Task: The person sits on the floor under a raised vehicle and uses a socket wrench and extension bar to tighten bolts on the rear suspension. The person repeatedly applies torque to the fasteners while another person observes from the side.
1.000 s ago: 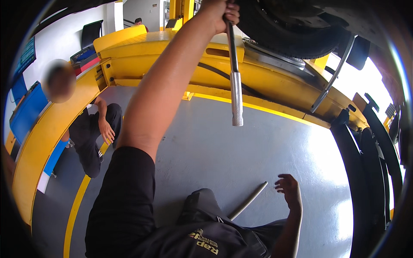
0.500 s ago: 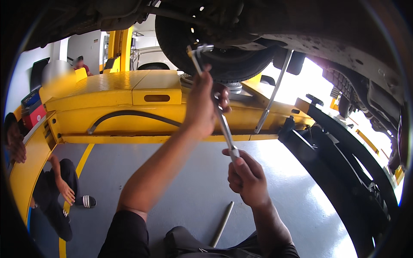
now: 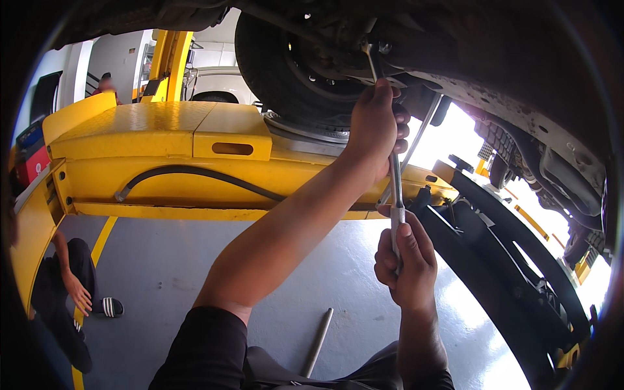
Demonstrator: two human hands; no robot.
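The upper part of the view is filled by the underside of a raised car (image 3: 478, 71), with a yellow lift (image 3: 153, 140) seen below it and a grey floor (image 3: 279, 279) nearer. A tire (image 3: 260, 71) is carried above the far side of the lift, and a silver bar (image 3: 426, 123) is seen slanting to its right. The upper handle of a long wrench (image 3: 395, 185) is gripped by the left hand (image 3: 377, 127); its lower end is wrapped by the right hand (image 3: 413, 260). The wrench's head is now raised among the parts right of the tire, so the tool seems to be brought to its working place; whether a bolt is engaged cannot be told. In the frame just earlier, the head is shown farther left, across the tire; in the first, the right hand is spread and empty. A pale tube (image 3: 318, 344) is seen lying on the near floor.
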